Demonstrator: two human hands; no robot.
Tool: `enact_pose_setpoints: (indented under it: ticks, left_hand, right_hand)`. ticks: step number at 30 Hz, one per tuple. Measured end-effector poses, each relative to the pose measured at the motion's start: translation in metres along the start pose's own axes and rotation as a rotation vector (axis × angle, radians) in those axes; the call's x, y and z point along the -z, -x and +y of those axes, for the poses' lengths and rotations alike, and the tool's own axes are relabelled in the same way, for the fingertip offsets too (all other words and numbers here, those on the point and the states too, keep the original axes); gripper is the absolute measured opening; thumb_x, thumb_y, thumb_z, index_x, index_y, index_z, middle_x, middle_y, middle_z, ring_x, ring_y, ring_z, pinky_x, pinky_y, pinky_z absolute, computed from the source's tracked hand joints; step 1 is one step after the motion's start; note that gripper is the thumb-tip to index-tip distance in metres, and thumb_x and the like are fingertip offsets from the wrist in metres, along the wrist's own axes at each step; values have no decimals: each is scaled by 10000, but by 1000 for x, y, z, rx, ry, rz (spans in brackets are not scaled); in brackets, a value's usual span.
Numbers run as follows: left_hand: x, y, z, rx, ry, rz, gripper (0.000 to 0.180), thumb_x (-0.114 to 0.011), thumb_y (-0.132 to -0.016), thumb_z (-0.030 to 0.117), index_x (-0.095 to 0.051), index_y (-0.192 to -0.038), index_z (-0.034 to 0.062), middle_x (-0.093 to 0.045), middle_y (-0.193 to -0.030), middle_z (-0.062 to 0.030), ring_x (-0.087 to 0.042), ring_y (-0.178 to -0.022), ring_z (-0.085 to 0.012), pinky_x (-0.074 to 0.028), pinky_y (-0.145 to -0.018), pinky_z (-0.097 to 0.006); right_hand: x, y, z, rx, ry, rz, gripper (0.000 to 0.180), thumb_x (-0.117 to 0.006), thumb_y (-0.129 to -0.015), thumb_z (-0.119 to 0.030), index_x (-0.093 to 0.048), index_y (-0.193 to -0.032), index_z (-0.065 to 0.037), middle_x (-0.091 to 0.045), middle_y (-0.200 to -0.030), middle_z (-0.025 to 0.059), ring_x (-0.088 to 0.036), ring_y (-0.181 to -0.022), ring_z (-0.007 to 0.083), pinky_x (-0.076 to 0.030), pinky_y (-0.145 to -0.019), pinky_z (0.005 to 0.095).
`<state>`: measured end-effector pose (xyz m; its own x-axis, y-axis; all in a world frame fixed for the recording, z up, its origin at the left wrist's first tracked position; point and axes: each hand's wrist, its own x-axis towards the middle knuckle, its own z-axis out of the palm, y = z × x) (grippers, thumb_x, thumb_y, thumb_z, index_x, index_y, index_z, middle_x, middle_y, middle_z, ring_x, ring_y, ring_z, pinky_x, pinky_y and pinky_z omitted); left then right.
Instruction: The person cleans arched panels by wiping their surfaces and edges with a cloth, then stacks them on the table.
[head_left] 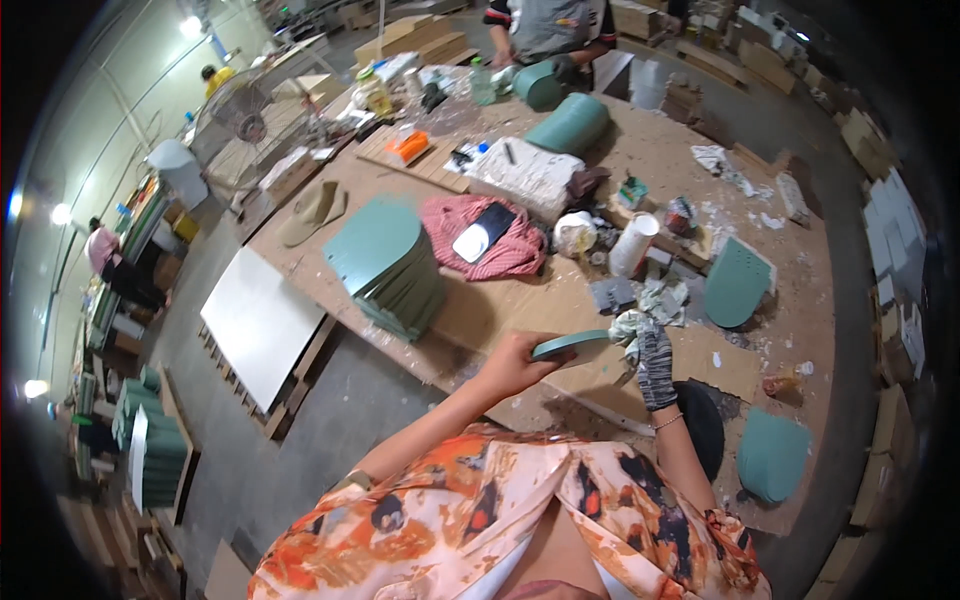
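My bare left hand (517,362) grips one end of a green board (572,344) with a rounded outline, held up nearly edge-on above the worktable. At the board's other end, my right hand (655,370), in a grey striped knit glove, is closed on a crumpled whitish rag (628,328). The rag touches the board's edge. To the left stands a stack of similar green boards (385,250). Another green board (738,285) leans beyond my right hand, and one more (773,457) lies at the table's near right.
On the table (470,310) are a red checked cloth (450,220) with a phone (484,232), a white cup (634,245), a plaster-crusted block (525,178) and a cap (314,214). A co-worker (550,30) handles a green piece across the table. A white panel (262,325) lies on a pallet at left.
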<state>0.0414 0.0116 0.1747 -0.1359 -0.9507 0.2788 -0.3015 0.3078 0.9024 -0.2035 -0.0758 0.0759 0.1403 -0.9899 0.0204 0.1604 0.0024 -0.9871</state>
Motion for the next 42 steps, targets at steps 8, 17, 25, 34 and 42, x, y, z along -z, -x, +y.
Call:
enact_pose_setpoints:
  ticks: [8,17,25,34,42]
  left_hand:
    - [-22,0,-39,181,-119,-37,264,-662,-727,68,-651,-977,-15,-629,-720,-205,-611,-586,-261,-482,-589,-330]
    - [-48,-3,-57,52,-209,7,227,-686,-706,135,-640,-848,-37,-555,-655,-244,-564,-507,-295,-454,-532,-371]
    - [-20,27,-96,436,27,-83,242,-645,-725,49,-646,-959,-11,-608,-705,-11,-542,-608,-79,-464,-563,-259]
    - [-25,54,-131,255,-42,56,134,-623,-743,-6,-637,-875,-18,-621,-709,-15,-527,-693,-62,-440,-634,-242]
    - [-28,44,-114,282,13,-46,202,-597,-692,-92,-646,-869,-8,-645,-722,-52,-564,-673,-91,-460,-637,-238]
  right_hand:
    - [-65,5,-49,368,430,-61,278,-493,-886,-142,-533,-1119,5,-564,-1047,177,-535,-954,326,-407,-912,394]
    - [-91,24,-39,639,993,-78,222,-500,-797,-165,-591,-925,-10,-577,-896,188,-529,-859,354,-414,-817,455]
    - [-32,1,59,21,462,-35,299,-408,-959,-250,-570,-991,-1,-593,-892,154,-543,-743,276,-462,-757,365]
    - [-130,33,-54,424,1251,-430,195,-541,-742,-156,-622,-887,-53,-610,-920,133,-562,-898,308,-433,-858,411]
    - [-66,28,55,75,219,103,302,-390,-973,-241,-549,-961,16,-566,-797,134,-540,-756,253,-452,-763,342]
